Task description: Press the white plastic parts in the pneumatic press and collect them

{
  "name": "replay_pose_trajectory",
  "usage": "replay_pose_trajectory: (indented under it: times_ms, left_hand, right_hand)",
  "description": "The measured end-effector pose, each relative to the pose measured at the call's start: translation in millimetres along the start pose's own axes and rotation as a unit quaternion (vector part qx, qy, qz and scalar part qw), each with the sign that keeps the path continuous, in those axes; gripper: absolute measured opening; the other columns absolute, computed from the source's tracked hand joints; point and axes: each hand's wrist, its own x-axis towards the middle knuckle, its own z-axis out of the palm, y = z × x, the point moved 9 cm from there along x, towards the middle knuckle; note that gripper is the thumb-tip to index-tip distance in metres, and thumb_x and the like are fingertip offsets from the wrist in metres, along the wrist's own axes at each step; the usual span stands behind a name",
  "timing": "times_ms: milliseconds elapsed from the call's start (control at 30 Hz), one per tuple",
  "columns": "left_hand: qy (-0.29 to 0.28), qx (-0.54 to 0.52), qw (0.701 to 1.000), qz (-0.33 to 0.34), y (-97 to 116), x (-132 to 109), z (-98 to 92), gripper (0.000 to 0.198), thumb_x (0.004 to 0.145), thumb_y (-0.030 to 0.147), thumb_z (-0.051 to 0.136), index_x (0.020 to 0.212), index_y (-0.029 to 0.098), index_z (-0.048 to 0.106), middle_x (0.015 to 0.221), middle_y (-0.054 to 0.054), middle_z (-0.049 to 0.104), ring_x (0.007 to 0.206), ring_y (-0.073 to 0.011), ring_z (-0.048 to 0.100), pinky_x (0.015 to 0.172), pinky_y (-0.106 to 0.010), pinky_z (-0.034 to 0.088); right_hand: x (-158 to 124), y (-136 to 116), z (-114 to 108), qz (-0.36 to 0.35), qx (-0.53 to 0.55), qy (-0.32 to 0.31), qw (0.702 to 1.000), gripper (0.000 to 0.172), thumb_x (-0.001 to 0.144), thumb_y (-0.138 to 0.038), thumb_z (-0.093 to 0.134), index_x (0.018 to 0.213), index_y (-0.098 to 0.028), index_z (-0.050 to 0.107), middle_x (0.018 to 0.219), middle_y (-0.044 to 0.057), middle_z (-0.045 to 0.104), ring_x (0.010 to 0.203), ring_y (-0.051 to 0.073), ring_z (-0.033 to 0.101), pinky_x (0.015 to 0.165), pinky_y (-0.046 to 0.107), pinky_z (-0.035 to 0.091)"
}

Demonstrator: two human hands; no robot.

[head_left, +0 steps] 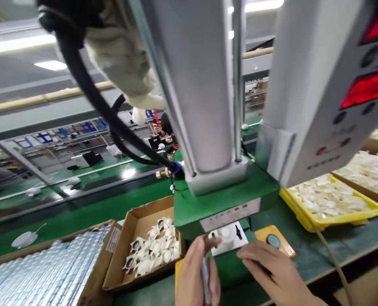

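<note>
My left hand (190, 272) is closed around a slim silvery metal tube (205, 278), with its index finger reaching toward a round white plastic part (226, 237). That part sits on a white plate (215, 250) under the green press head (221, 212). To the right of the plate is my right hand (272, 270), its fingers stretched out and nothing visible in them. Behind it lies a yellow button box (275, 241) with a dark green button.
A cardboard box of silvery tubes (49, 272) and a cardboard box (112, 272) of white plastic parts (157, 250) stand at left. A yellow tray (332, 221) of pale parts is at right. The press cylinder (204, 85) and control box (319, 106) rise ahead. A cable (322, 242) crosses the bench edge.
</note>
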Motion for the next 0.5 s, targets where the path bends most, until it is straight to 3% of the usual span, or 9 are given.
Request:
replay_pose_trajectory:
  times_ms: [100, 167, 367, 500]
  left_hand:
    - [-0.100, -0.054, 0.994, 0.003, 8, 10, 58.1, 0.022, 0.082, 0.035, 0.057, 0.088, 0.015, 0.066, 0.035, 0.008, 0.037, 0.028, -0.0039, 0.027, 0.029, -0.015, 0.019]
    - [-0.121, -0.071, 0.990, 0.010, 9, 14, 74.6, 0.020, 0.081, 0.034, 0.059, 0.082, 0.016, 0.064, 0.042, 0.007, 0.042, 0.031, -0.0024, 0.028, 0.030, -0.014, 0.020]
    - [-0.109, -0.068, 0.989, 0.072, 15, 16, 75.6, 0.020, 0.080, 0.039, 0.061, 0.081, 0.019, 0.060, 0.083, 0.003, 0.065, 0.035, 0.0009, 0.029, 0.030, -0.014, 0.021]
    - [-0.088, 0.006, 0.986, 0.141, 26, 18, 75.6, 0.019, 0.080, 0.038, 0.060, 0.091, 0.022, 0.060, 0.083, 0.002, 0.065, 0.036, -0.0018, 0.036, 0.031, -0.016, 0.024]
  right_hand:
    - [-12, 16, -14, 0.058, 0.019, 0.024, 0.998, 0.015, 0.089, -0.020, 0.049, 0.095, -0.024, 0.062, 0.087, 0.000, 0.070, 0.081, 0.013, 0.066, 0.075, 0.018, 0.053]
    - [-22, 23, -20, 0.086, 0.019, 0.026, 0.996, 0.014, 0.089, -0.023, 0.051, 0.094, -0.025, 0.063, 0.086, -0.001, 0.070, 0.080, 0.012, 0.066, 0.076, 0.017, 0.052]
    - [-56, 42, -22, 0.136, 0.044, -0.014, 0.990, 0.015, 0.090, -0.025, 0.051, 0.097, -0.027, 0.064, 0.088, -0.002, 0.070, 0.082, 0.013, 0.066, 0.076, 0.019, 0.052]
    - [-45, 44, -33, 0.176, 0.089, 0.010, 0.980, 0.016, 0.091, -0.028, 0.050, 0.099, -0.027, 0.063, 0.094, -0.001, 0.069, 0.087, 0.014, 0.064, 0.080, 0.022, 0.049]
